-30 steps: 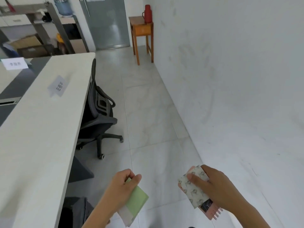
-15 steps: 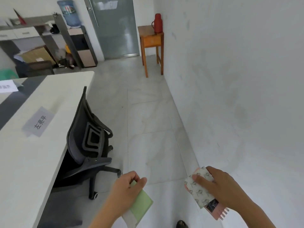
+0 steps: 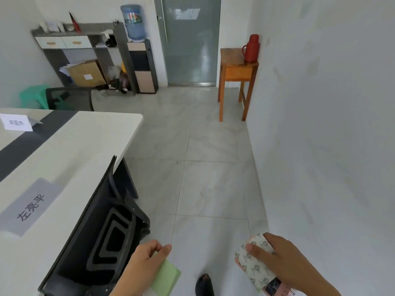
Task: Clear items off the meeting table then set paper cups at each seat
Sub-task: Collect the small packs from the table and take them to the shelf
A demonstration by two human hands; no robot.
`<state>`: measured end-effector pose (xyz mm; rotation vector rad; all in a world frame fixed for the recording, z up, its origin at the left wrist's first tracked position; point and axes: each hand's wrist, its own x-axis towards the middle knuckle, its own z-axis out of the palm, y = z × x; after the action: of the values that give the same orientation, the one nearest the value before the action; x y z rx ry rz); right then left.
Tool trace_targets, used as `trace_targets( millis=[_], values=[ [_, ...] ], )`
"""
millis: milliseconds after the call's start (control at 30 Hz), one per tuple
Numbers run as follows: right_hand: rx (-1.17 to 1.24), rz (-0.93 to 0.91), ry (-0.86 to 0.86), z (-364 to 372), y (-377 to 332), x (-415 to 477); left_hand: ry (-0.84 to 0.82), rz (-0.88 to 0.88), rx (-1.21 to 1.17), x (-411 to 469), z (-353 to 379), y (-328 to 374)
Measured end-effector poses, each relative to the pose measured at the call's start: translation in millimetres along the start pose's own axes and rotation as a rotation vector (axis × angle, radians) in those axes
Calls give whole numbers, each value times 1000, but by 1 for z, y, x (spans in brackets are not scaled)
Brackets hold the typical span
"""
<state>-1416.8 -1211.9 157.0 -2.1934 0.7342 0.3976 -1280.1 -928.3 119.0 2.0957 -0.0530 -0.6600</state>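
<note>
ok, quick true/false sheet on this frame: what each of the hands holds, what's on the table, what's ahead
1. The left hand holds a flat green packet. True.
2. The right hand is empty. False: it grips a patterned packet stacked on a pink spiral notebook.
3. The red thermos flask stands on the floor. False: it stands on the small wooden side table.
4. Paper cups sit on the white meeting table. False: only two paper name cards show.
5. A black mesh office chair is tucked against the table. True.
</note>
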Motion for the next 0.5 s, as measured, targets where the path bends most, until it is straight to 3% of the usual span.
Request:
trace_targets(
  millis=[333, 500],
  values=[
    [84, 33, 113, -132, -88, 209, -73, 206, 63, 235, -21, 200],
    [37, 41, 44, -178, -108, 343, -51, 76, 23, 353, -22, 226]
  ],
)
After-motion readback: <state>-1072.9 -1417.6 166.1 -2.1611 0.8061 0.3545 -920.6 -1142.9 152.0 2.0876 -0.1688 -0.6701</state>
